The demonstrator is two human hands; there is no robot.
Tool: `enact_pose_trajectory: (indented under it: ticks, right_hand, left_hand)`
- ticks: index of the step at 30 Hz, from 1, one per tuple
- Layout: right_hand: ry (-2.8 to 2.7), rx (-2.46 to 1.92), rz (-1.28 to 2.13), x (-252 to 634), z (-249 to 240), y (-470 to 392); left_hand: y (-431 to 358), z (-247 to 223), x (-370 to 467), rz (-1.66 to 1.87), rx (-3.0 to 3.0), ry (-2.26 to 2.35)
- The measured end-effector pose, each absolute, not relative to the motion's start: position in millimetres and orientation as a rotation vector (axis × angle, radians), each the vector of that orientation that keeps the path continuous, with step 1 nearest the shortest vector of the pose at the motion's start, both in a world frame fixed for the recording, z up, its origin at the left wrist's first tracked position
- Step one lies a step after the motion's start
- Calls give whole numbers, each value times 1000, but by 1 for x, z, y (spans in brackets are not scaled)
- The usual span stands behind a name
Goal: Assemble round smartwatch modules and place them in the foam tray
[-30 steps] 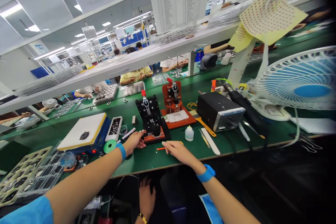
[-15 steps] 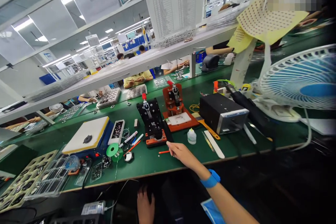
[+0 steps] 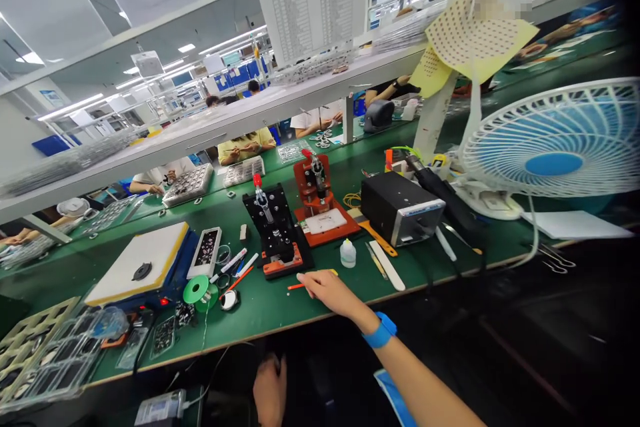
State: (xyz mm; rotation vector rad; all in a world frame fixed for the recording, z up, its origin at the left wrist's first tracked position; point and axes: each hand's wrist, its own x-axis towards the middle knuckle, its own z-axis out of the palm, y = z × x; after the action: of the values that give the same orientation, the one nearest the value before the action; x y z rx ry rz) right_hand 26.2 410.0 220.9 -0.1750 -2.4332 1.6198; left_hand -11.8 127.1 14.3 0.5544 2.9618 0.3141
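My right hand, with a blue band at the wrist, is over the front of the green bench, its fingers closed together. What they pinch, if anything, is hidden. A slim stick with an orange end shows beside the fingertips, and a yellow tip shows behind the hand. Just beyond stands a black toggle-clamp fixture with a red-tipped lever. To the right is a small white bottle. Below the bench edge, my left hand is low against dark clothing, thumb apart from its partly shadowed fingers.
An orange clamp fixture, a black box and a white fan stand to the right. At left are a blue machine with a white pad, a green spool and trays. Several co-workers sit beyond the shelf.
The view has shifted, so the bench sits further left and slightly higher. My right hand has come slightly nearer, uncovering a yellow tip. My left hand's fingers are more bent than before.
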Motion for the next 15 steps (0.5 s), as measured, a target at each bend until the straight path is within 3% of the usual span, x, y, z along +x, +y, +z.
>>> enact_pose_trajectory:
  ticks: [15]
  right_hand:
    - [-2515,-213,1508,31,229,404]
  left_hand:
    - [94,13,-35,234,414,2923]
